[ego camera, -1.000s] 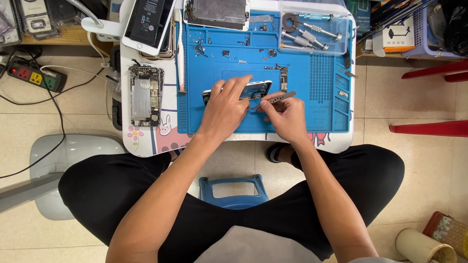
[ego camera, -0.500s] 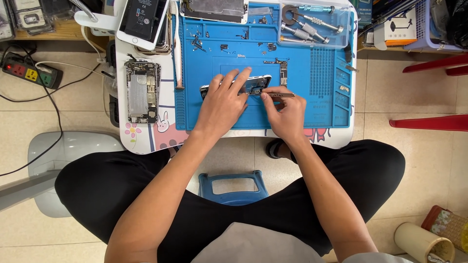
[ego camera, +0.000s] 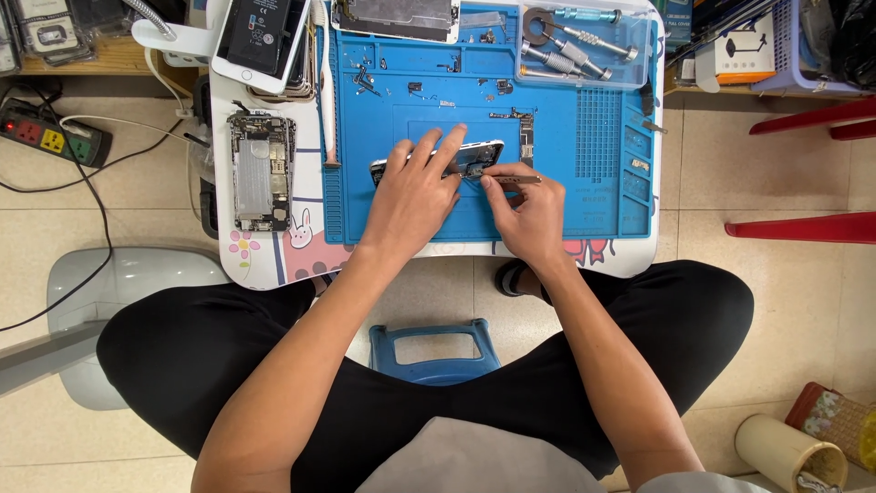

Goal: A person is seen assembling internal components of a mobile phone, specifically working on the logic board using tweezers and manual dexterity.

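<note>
An opened phone body (ego camera: 474, 155) lies on a blue repair mat (ego camera: 602, 137) on a small white table. My left hand (ego camera: 415, 196) lies flat over its left part and holds it down, fingers spread. My right hand (ego camera: 527, 212) pinches metal tweezers (ego camera: 516, 180) whose tips reach into the phone's open inside. Small screws and parts are scattered on the mat above the phone.
A stripped phone frame (ego camera: 260, 169) lies at the table's left. A phone with a black back (ego camera: 265, 36) and another opened unit (ego camera: 397, 16) lie at the far edge. A clear tray of screwdrivers (ego camera: 584, 41) sits top right. A power strip (ego camera: 50, 132) lies on the floor.
The view has shifted slightly. Both hands stay on the phone; my right hand has nudged the tweezers a little within the open phone.
</note>
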